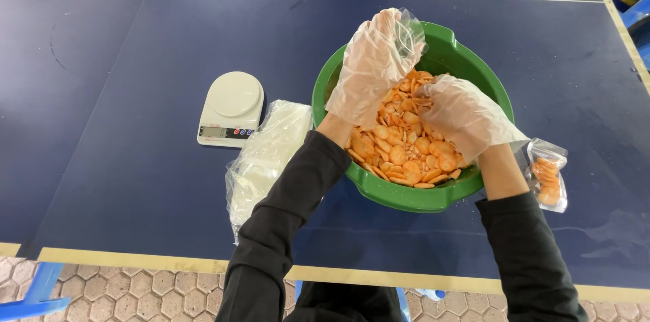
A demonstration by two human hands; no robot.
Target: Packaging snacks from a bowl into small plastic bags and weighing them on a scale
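Crackers (403, 146) fill green bowl (452, 48); left hand (374, 65) raised, fingers loosely curled; right hand (464, 115) gripping crackers.

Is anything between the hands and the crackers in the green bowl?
Nothing visible. Both gloved hands, left hand and right hand, are over the open green bowl, right above the crackers.

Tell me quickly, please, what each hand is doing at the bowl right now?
Left hand: gloved, raised over the green bowl, fingers curled; whether it holds anything cannot be told.
Right hand: gloved, down among the orange crackers; grip cannot be told.
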